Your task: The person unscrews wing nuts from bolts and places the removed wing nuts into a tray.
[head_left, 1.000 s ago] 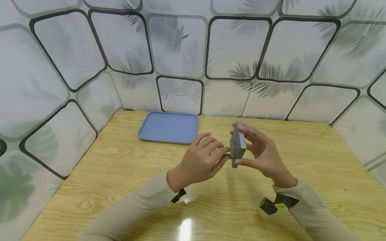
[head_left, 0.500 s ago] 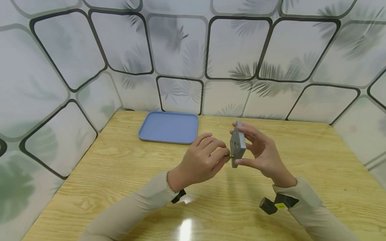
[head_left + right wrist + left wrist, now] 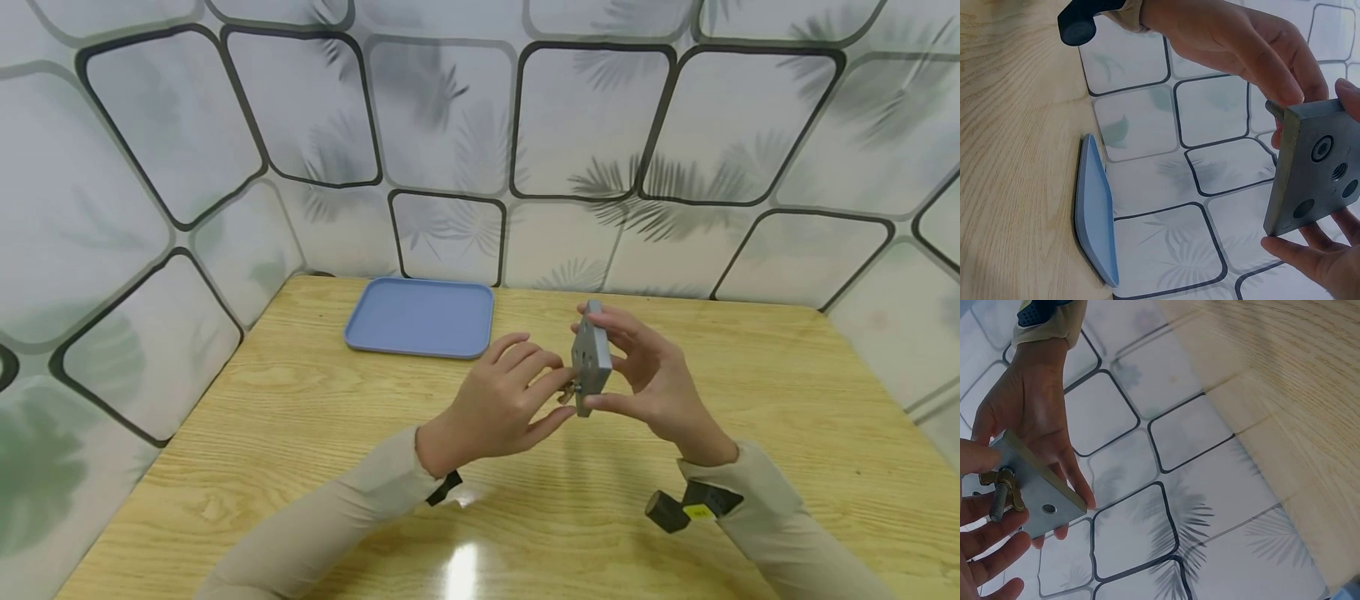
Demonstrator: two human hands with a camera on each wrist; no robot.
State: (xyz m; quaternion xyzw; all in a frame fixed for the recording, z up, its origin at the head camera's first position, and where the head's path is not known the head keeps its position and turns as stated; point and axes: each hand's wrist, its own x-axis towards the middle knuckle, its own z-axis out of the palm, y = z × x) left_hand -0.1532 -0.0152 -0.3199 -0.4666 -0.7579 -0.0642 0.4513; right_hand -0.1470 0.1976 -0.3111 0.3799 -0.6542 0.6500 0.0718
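In the head view my right hand (image 3: 660, 387) grips a thick grey metal plate (image 3: 592, 360) by its edges, holding it upright above the table. A threaded bolt (image 3: 999, 503) goes through one of the plate's holes, and a brass wing nut (image 3: 1017, 497) sits on it close to the plate. Seen from the right wrist, the round socket head (image 3: 1322, 149) of the bolt lies on the plate's other face. The left hand (image 3: 506, 400) is at the wing nut with thumb and forefinger spread apart on either side; one fingertip touches a wing.
A blue tray (image 3: 420, 317) lies at the back left of the wooden table (image 3: 315, 400). Behind it hangs a patterned cloth wall (image 3: 442, 117). Black cameras are strapped to both wrists, the right one (image 3: 693, 507) hanging below the sleeve.
The left thumb and forefinger, closed together around the wing nut half a second ago, have parted, and the wing nut shows turned between them. The right hand and plate stay still.
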